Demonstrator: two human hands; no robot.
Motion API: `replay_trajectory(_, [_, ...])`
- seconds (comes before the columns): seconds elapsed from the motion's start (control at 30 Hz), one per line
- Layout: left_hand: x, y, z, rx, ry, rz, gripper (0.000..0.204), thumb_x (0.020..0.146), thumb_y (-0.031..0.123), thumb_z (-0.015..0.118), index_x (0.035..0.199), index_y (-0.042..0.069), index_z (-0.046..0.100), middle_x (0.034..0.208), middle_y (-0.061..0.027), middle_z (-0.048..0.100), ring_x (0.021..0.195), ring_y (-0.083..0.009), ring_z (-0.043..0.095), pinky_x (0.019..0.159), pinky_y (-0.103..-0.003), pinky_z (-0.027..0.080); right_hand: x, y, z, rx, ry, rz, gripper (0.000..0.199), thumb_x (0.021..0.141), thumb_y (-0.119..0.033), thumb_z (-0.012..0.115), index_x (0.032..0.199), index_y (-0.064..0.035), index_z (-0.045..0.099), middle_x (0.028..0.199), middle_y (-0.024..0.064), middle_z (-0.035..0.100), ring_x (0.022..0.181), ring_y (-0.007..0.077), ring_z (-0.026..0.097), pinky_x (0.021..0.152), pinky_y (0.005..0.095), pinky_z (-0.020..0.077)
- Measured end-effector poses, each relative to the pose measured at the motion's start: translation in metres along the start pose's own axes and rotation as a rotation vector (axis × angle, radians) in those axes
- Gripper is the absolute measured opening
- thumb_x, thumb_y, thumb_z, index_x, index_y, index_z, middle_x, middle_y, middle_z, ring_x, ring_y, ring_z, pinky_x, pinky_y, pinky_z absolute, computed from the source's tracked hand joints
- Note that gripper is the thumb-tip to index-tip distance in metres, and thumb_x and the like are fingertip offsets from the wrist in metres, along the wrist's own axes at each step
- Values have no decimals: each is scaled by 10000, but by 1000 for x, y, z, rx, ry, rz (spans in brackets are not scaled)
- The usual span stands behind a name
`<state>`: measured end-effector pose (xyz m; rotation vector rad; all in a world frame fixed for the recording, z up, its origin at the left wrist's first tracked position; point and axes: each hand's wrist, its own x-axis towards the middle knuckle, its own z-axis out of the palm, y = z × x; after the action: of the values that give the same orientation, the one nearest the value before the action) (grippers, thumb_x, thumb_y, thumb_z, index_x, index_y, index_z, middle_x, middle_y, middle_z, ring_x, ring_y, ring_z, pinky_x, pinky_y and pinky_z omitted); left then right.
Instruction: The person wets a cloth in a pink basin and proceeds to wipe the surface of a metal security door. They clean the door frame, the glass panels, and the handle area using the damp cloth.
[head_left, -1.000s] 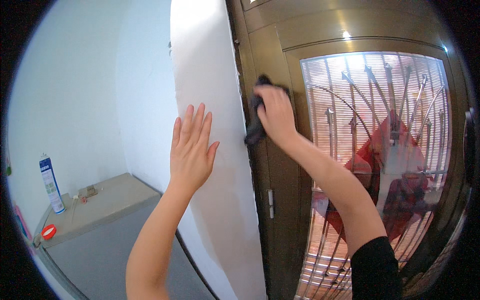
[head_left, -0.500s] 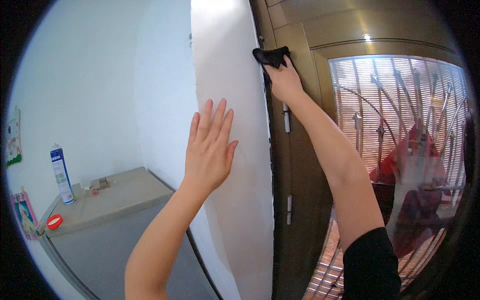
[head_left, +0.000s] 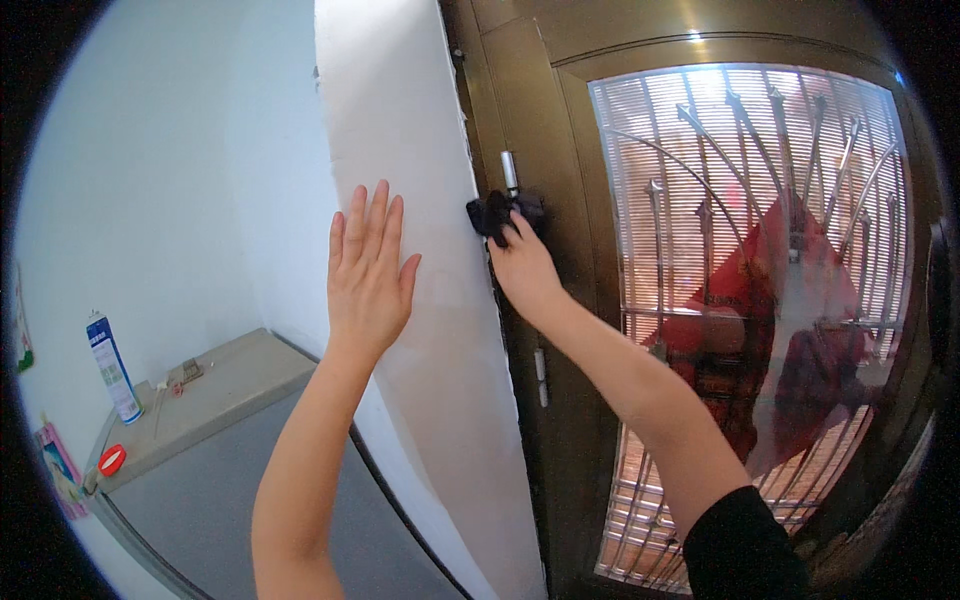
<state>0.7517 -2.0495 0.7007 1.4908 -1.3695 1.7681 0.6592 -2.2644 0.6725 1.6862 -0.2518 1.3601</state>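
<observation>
A bunched black cloth [head_left: 491, 217] is gripped in my right hand [head_left: 527, 272], pressed against the brown metal door frame [head_left: 560, 250] just below its upper hinge [head_left: 510, 172]. Part of the cloth looks blurred. My left hand [head_left: 368, 285] lies flat on the white wall edge [head_left: 420, 130] beside the frame, fingers stretched upward and holding nothing. A lower hinge [head_left: 541, 377] shows beneath my right wrist.
On the left stands a grey cabinet-like unit [head_left: 240, 440]; on its top are a blue and white spray can [head_left: 114, 368], a red ring-shaped item [head_left: 112, 460] and small odds and ends. Metal bars cover the door's glass pane [head_left: 760, 250], where a red diamond-shaped sheet [head_left: 820, 300] shows.
My right hand has slid down the door frame with the black cloth, from above the upper hinge to just below it. My left hand stays on the wall; the whole view has shifted.
</observation>
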Motion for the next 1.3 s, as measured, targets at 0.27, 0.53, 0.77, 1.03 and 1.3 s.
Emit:
replay_trajectory(0.27, [-1,0,1,70,-8,13,555,875,227,520,1362,31,342,1474,-94,236,1382,-263,143,1119,-419,102,-90,-69,-12,293,-251,335,224,793,-95,540,957,43,603,813,154,602,1004,282,493,978,444,348])
replay_trajectory(0.53, [0,-2,4,91,12,27,544,871,239,525,1354,49,362,1460,-93,268,1375,-265,167,1115,-426,121,-107,-68,-34,502,-530,313,151,770,-88,518,860,5,595,725,142,617,772,293,567,874,397,389])
replay_trajectory(0.77, [1,-1,4,94,43,29,536,875,270,527,1343,52,383,1456,-89,281,1365,-270,195,1107,-436,143,-34,-3,-68,697,298,696,92,768,-42,484,841,-61,537,790,123,544,816,310,541,734,407,415])
replay_trajectory(1.03, [1,-1,12,117,49,21,553,884,348,517,1348,79,382,1459,-70,276,1379,-240,152,1117,-413,126,-125,-36,-38,368,-394,48,140,757,-81,519,865,-57,606,973,61,554,1003,223,488,851,355,383])
replay_trajectory(1.3, [-1,-6,12,157,51,26,633,851,451,540,1346,86,390,1462,-63,270,1379,-234,149,1120,-416,117,-120,-43,-46,549,-213,166,162,719,-49,541,880,-48,556,992,94,509,890,270,498,718,353,482])
